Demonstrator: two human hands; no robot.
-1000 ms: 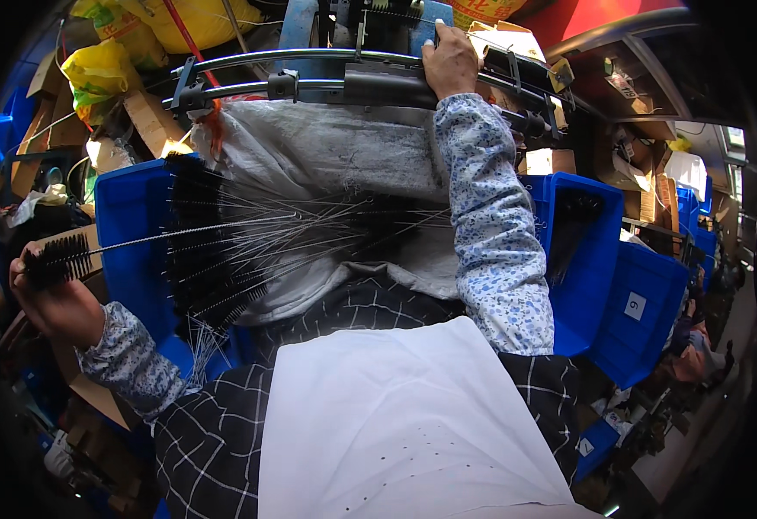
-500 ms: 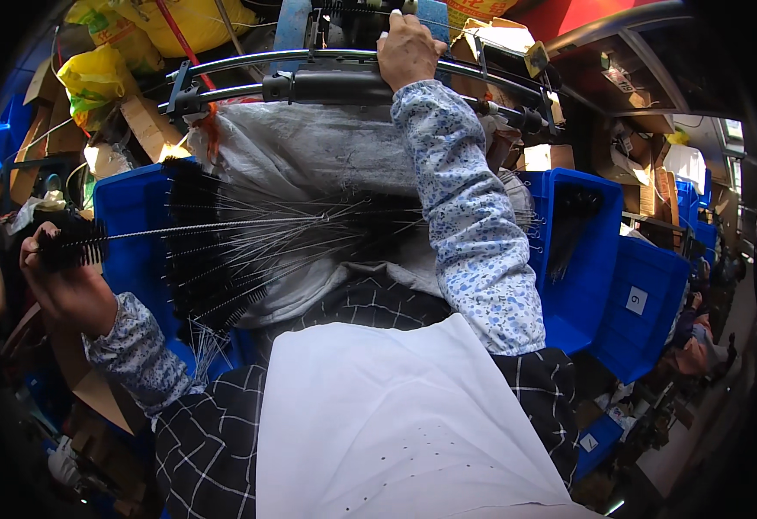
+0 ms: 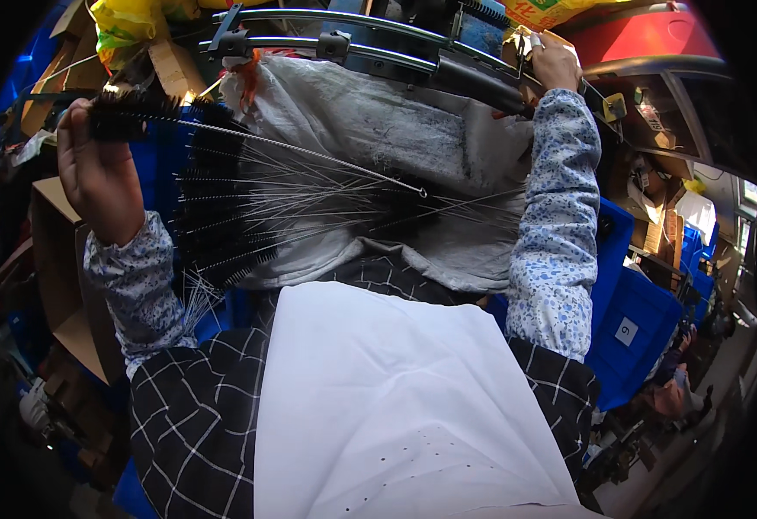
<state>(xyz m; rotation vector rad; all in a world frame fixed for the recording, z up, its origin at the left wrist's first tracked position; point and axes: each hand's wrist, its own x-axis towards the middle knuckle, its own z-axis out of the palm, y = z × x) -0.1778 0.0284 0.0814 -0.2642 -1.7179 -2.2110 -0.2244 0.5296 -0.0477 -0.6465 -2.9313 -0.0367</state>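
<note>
My left hand (image 3: 102,177) grips a long twisted-wire brush (image 3: 301,154) by its black bristled end. Its bare wire points right and down, ending in a small loop over my lap. Below it lies a heap of similar wire brushes (image 3: 223,195), bristles to the left and wires fanned to the right, on a whitish woven sack (image 3: 352,108). At the far right, my right hand (image 3: 556,65) is closed at the right end of a machine with metal rails (image 3: 344,41). What its fingers hold is hidden. A black sleeve (image 3: 478,85) sits on the near rail, left of that hand.
Blue plastic bins (image 3: 634,333) stand to my right, and more blue shows under the brushes at left. An open cardboard box (image 3: 71,294) is beside my left forearm. Yellow bags (image 3: 128,30) lie at the far left. A red panel (image 3: 647,39) is at the far right.
My right hand has moved right along the machine, and the black sleeve has shifted right too. My left hand, still holding the brush, is higher in view; the wire now slopes down. The view has shifted.
</note>
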